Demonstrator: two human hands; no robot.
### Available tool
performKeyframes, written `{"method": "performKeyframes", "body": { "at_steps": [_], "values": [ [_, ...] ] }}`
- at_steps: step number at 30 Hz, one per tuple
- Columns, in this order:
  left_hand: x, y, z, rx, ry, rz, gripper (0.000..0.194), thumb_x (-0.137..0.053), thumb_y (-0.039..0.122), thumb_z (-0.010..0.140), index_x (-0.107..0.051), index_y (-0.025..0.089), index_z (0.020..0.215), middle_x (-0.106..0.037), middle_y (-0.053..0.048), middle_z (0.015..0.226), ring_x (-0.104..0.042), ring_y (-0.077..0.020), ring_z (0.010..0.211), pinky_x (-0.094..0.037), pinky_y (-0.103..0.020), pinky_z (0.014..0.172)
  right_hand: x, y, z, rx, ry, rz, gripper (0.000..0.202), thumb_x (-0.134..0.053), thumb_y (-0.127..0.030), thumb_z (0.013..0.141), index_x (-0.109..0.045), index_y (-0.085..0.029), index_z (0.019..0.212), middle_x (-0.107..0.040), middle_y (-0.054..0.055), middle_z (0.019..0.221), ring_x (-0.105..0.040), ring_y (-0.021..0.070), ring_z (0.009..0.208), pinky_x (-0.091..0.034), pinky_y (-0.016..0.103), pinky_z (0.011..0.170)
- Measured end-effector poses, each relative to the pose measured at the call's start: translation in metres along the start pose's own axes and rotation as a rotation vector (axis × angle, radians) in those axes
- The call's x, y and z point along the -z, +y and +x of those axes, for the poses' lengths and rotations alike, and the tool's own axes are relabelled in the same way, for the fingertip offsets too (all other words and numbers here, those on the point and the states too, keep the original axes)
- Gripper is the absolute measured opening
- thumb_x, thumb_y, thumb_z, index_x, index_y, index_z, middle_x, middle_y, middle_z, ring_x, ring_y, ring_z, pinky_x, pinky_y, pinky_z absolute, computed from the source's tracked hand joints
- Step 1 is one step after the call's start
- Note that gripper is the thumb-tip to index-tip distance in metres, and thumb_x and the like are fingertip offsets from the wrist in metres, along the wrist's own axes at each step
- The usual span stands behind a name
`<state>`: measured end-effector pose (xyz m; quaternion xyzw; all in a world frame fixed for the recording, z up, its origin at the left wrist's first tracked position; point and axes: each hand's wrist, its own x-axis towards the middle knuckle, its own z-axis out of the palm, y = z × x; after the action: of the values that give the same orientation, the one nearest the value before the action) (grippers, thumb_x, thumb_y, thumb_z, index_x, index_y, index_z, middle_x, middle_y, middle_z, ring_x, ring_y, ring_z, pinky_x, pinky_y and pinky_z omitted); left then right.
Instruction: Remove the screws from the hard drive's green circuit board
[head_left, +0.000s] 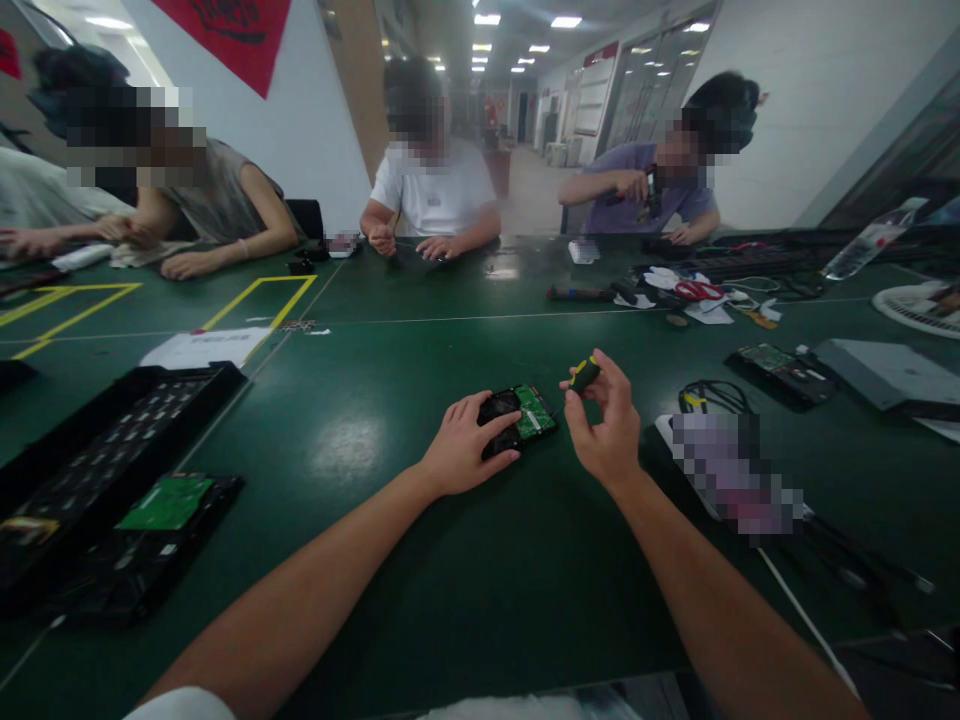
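Observation:
A hard drive lies on the green table with its green circuit board facing up. My left hand grips it from the left, its fingers over the black part and the thumb along the near edge. Pinched in the fingers of my right hand is a short screwdriver with a yellow and dark handle. It is tilted, its handle up and its shaft toward the right end of the drive. Whether the tip touches the drive is too small to tell.
At left are a long black tray and a black device with a green board. On the right lie a phone, a cable, another drive and a grey box. Several people sit across the table.

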<state>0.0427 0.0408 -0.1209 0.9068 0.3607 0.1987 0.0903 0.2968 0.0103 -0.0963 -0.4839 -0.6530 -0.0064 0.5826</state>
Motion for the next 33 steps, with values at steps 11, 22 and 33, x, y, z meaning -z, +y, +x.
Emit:
{"method": "performKeyframes", "body": {
  "at_steps": [11, 22, 33],
  "values": [
    [-0.0034, -0.0011, 0.0003, 0.004, 0.009, 0.025, 0.063, -0.058, 0.062, 0.1, -0.051, 0.036, 0.157, -0.033, -0.016, 0.163, -0.034, -0.0429, 0.151, -0.033, -0.065, 0.12, 0.0015, -0.002, 0.0017, -0.016, 0.018, -0.016, 0.066, -0.069, -0.033, 0.097, -0.041, -0.031, 0.157, -0.068, 0.011, 0.129, -0.074, 0.0231, 0.091, -0.068, 0.046, 0.084],
    [-0.0021, -0.0013, 0.0006, 0.008, 0.025, -0.002, 0.064, -0.062, 0.062, 0.098, -0.053, 0.036, 0.156, -0.035, -0.015, 0.164, -0.035, -0.0429, 0.151, -0.035, -0.065, 0.12, 0.0033, -0.0008, 0.0015, -0.005, 0.026, -0.031, 0.066, -0.074, -0.031, 0.094, -0.045, -0.031, 0.153, -0.066, 0.01, 0.128, -0.073, 0.0213, 0.084, -0.068, 0.045, 0.079],
    [-0.0026, -0.0028, 0.0003, 0.018, 0.011, -0.013, 0.066, -0.063, 0.061, 0.097, -0.052, 0.037, 0.157, -0.034, -0.015, 0.165, -0.033, -0.0429, 0.152, -0.034, -0.066, 0.119, 0.0029, -0.001, 0.0018, -0.023, 0.038, -0.049, 0.068, -0.077, -0.036, 0.092, -0.046, -0.03, 0.152, -0.067, 0.01, 0.122, -0.071, 0.0213, 0.082, -0.067, 0.045, 0.077]
  ]
}}
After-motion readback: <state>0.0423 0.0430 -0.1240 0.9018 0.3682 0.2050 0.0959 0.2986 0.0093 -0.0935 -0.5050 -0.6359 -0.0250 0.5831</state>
